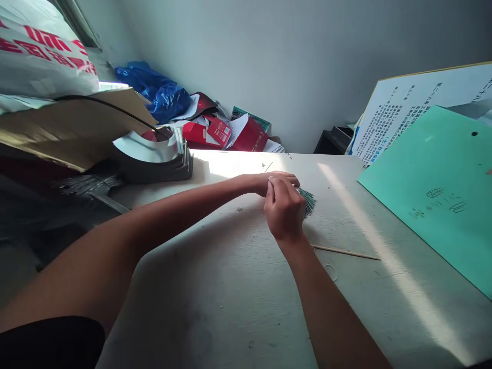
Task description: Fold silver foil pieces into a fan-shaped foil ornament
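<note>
My two hands meet over the white tabletop (230, 271). My left hand (282, 175) reaches in from the left, palm down, with its fingers curled over a bundle of thin green strands (308, 202) whose ends fan out to the right. In front of it, my right hand (286, 207) is closed, thumb and forefinger pinched at the left side. A tiny tip shows at that pinch, too small to name. Most of the left fingers and the rest of the bundle are hidden behind the right hand. A thin wooden stick (346, 251) lies right of my right wrist, beside a rubber band (331, 272).
At left, cut card pieces (154, 159) are stacked near a cardboard box (77, 128) and a printed plastic bag (42, 61). Red packets (219, 130) and a blue bag (157, 92) lie beyond the far edge. A green board (434, 189) leans at right before a printed sheet (407, 113).
</note>
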A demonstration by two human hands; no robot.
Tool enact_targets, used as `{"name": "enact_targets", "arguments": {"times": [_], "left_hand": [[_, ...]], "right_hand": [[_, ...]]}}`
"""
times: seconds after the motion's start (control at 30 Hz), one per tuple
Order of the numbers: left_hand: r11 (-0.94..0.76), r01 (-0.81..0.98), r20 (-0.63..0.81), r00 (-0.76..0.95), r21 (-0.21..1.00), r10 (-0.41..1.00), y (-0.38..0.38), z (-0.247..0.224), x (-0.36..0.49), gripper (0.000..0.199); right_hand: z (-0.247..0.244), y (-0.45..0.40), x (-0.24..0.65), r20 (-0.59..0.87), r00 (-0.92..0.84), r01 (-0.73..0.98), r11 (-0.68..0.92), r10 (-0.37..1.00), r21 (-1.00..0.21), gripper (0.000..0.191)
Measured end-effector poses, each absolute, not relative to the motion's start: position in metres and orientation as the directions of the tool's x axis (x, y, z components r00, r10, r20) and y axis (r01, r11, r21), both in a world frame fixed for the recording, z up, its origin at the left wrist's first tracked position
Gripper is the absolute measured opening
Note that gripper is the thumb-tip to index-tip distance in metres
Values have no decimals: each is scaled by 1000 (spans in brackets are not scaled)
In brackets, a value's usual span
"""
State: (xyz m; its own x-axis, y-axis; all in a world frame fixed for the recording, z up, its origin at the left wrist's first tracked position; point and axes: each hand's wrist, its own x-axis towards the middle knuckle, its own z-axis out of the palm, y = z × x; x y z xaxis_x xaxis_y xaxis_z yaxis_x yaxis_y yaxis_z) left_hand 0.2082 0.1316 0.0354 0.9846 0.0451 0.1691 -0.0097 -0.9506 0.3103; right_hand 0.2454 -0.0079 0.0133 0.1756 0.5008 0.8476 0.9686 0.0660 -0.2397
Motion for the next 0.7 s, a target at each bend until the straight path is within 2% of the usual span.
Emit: {"name": "enact_targets", "arguments": {"times": [0.1,0.2,0.27,0.33,0.4,0.47,0.6,0.7], "left_hand": [[-948,-16,159,987,317,36,129,20,192,5],[-939,127,228,952,320,206,124,6,158,10],[-924,224,253,917,311,308,114,0,127,17],[-902,364,249,874,232,417,99,-3,96,23],[-883,446,194,862,147,468,82,-2,69,24],[-845,526,164,829,101,536,64,0,47,25],[-729,668,157,712,151,685,31,4,15,29],[-691,697,134,679,189,722,11,5,1,32]], "right_hand": [[11,-7,247,816,193,965,43,546,-257,23],[7,-6,244,774,167,961,76,610,-267,22],[5,-5,240,748,70,954,176,660,-244,22],[3,-6,235,714,-87,924,324,695,-203,23],[2,-8,230,676,-231,872,456,700,-175,23],[2,-12,227,659,-298,825,534,690,-186,21],[2,-21,219,646,-360,753,618,673,-224,17],[3,-28,212,639,-416,729,657,647,-191,17]]}}
